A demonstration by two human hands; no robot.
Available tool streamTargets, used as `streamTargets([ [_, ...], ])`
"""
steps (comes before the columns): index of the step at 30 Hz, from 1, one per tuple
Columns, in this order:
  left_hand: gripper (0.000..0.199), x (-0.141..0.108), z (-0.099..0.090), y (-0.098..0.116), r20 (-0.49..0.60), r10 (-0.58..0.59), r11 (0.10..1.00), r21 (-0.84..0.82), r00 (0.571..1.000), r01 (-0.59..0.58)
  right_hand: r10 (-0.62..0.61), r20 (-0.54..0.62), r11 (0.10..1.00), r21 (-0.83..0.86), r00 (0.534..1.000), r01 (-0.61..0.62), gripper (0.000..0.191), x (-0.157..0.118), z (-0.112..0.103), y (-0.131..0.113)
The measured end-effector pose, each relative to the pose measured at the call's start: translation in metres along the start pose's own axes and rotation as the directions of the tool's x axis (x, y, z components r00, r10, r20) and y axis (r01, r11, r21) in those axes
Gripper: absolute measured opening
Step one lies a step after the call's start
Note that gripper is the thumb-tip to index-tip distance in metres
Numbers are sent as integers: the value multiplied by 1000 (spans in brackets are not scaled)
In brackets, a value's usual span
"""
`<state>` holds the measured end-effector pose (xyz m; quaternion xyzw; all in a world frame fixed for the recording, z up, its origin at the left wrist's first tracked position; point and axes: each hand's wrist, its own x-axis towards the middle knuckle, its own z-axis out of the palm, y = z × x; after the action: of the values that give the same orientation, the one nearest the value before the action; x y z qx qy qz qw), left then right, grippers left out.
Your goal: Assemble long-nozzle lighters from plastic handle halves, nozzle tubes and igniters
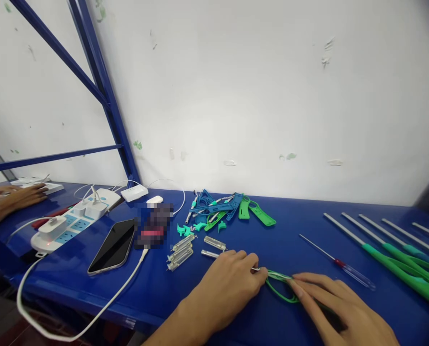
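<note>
My left hand (pixel 228 286) is closed in a pinch at the left end of a green plastic handle shell (pixel 284 297), by a thin metal piece. A silvery metal tube end (pixel 209 253) shows beyond my left knuckles; whether it joins the shell is hidden. With thumb and fingers, my right hand (pixel 340 307) grips the shell's right side, covering much of it. Near my left hand lie several clear lighter fuel tanks (pixel 180 252) and small turquoise triggers (pixel 184 230). Beyond my right hand rests a screwdriver (pixel 354 276) with a clear handle and red collar.
Blue and green handle shells (pixel 214 206) are piled by the wall. Several long-necked green lighters (pixel 398 264) lie at right. A black phone (pixel 113 245), a pixelated device (pixel 153 226), a white cable (pixel 102 319) and a power strip (pixel 70 223) occupy the left. Another person's hand (pixel 27 197) is far left.
</note>
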<state>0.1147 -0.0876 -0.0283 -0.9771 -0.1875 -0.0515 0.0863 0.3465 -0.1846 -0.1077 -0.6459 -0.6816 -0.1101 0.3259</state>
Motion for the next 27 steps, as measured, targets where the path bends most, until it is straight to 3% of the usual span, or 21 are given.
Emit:
streamTargets([
  [8, 16, 2, 3, 3, 8, 10, 999, -33, 1000, -9, 2, 4, 1000, -18, 1000, -1, 32, -5, 3, 9],
  [15, 21, 1, 0, 5, 43, -11, 996, -91, 999, 15, 57, -45, 998, -27, 997, -58, 42, -5, 3, -1],
  [22, 28, 2, 2, 0, 60, -116, 973, -196, 991, 125, -8, -18, 1000, 8, 1000, 8, 33, -3, 2, 6],
  [27, 33, 0, 0, 2, 37, -158, 964, -212, 987, 162, 20, 4, 1000, 17, 1000, -20, 31, -2, -1, 6],
])
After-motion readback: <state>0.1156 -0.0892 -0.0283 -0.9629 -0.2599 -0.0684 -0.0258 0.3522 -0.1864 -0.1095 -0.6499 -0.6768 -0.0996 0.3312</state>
